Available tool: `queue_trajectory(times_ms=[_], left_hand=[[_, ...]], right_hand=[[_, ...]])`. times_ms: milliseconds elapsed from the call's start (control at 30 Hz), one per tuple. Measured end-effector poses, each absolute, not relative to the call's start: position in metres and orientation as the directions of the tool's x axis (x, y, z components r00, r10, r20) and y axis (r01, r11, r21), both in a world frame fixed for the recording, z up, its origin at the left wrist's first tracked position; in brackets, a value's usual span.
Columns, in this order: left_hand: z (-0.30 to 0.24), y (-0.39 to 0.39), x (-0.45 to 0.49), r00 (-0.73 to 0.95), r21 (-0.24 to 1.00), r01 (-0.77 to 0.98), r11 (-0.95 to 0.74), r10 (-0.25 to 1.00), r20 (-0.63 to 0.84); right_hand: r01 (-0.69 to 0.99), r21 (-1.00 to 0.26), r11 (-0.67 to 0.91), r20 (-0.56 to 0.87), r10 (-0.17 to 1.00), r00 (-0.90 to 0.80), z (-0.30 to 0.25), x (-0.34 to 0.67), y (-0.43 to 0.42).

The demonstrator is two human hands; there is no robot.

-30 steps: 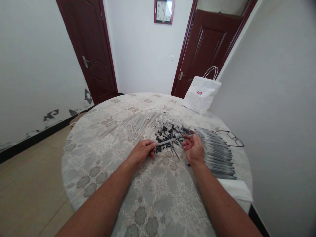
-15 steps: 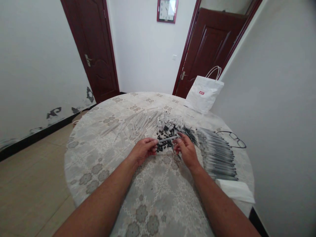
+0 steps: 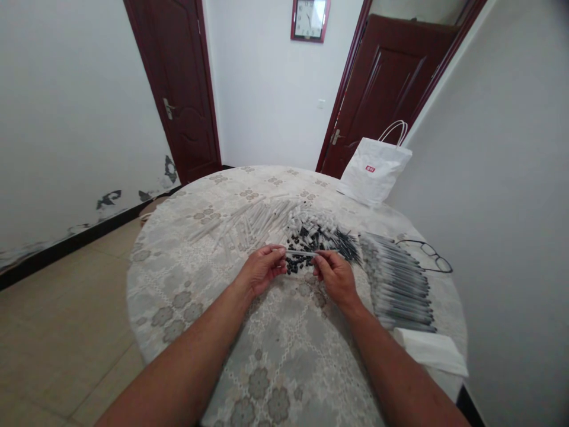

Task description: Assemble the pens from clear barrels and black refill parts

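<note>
A slim translucent pen barrel (image 3: 301, 253), with a dark line along it, is stretched level between my two hands over the table. My left hand (image 3: 267, 268) pinches its left end between thumb and fingers. At the other end, the fingers of my right hand (image 3: 333, 274) are closed around the tip; what sits under those fingertips is hidden. Small black caps (image 3: 293, 265) lie just beneath the barrel. Behind them is a heap of short white pieces (image 3: 311, 219), and thin black refills (image 3: 347, 244) lie beyond my right hand.
Loose clear barrels (image 3: 253, 222) spread over the patterned tablecloth (image 3: 275, 344) at the left back. On the right, a row of pens (image 3: 402, 284) lies beside eyeglasses (image 3: 429, 255) and a folded white cloth or paper (image 3: 431, 350). A white paper bag (image 3: 376, 172) stands at the back right.
My right hand's fingers have closed in on the barrel's right end, where they were looser and apart before. The barrel has turned level. The view has shifted slightly left.
</note>
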State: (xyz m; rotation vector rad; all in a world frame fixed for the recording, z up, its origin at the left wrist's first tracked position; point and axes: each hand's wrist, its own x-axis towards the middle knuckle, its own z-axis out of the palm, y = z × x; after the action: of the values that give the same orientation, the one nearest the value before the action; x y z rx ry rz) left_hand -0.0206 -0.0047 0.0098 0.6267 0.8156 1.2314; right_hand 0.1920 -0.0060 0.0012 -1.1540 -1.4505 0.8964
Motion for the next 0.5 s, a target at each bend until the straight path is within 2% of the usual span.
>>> queue_trajectory(times_ms=[167, 300, 400, 500], left_hand=[[0.009, -0.009, -0.015, 0.192, 0.743, -0.615, 0.263, 0.964, -0.183], [0.008, -0.010, -0.011, 0.195, 0.737, -0.620, 0.270, 0.963, -0.188], [0.009, -0.007, -0.012, 0.115, 0.722, -0.652, 0.231, 0.972, -0.206], [0.009, -0.004, -0.015, 0.040, 0.710, -0.677, 0.193, 0.973, -0.226]], right_hand=[[0.181, -0.951, 0.251, 0.241, 0.968, -0.076, 0.002, 0.185, -0.014], [0.297, -0.908, 0.296, 0.263, 0.954, -0.146, 0.002, 0.187, -0.015], [0.506, -0.746, 0.432, 0.377, 0.901, -0.214, -0.001, 0.193, -0.010], [0.729, -0.462, 0.505, 0.405, 0.851, -0.333, -0.005, 0.198, -0.004]])
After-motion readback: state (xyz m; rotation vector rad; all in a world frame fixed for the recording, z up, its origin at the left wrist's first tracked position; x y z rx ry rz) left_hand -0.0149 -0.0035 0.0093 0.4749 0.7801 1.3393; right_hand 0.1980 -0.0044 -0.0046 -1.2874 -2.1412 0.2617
